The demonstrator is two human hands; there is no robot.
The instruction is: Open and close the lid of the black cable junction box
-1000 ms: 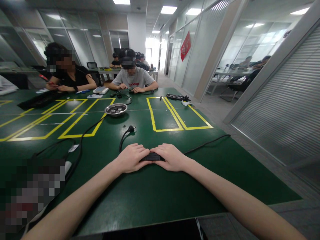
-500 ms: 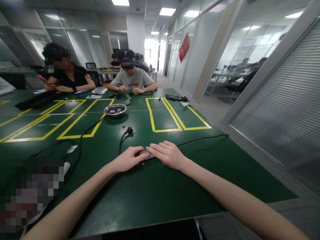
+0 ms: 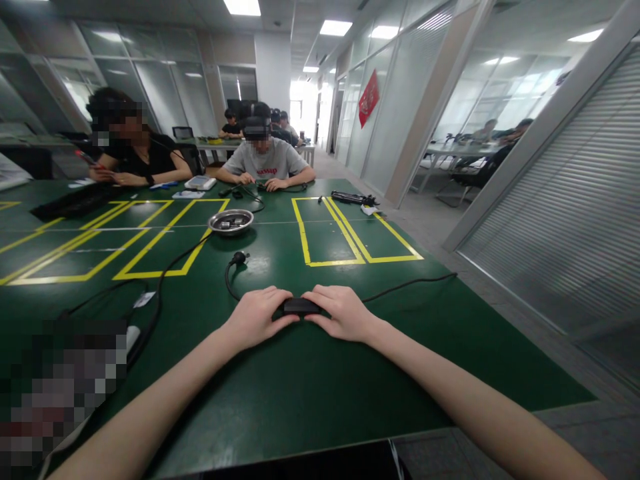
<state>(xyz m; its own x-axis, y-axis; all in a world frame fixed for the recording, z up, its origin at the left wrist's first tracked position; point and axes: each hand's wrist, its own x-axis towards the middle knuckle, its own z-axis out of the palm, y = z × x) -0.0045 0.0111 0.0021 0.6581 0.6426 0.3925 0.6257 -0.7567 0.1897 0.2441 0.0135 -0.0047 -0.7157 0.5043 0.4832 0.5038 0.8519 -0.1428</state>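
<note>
Head view: left hand [image 3: 256, 315] and right hand [image 3: 344, 313], fingers [image 3: 277, 295] tight on black adapter [image 3: 300, 306], green table [image 3: 300, 390].

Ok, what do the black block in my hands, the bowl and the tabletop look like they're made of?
Block: likely matte black plastic; dull, hardly any glare.
Bowl: metal, probably steel; silvery with bright reflections on the rim.
Tabletop: green mat, maybe rubber or vinyl; smooth, with a soft sheen from the lights.
</note>
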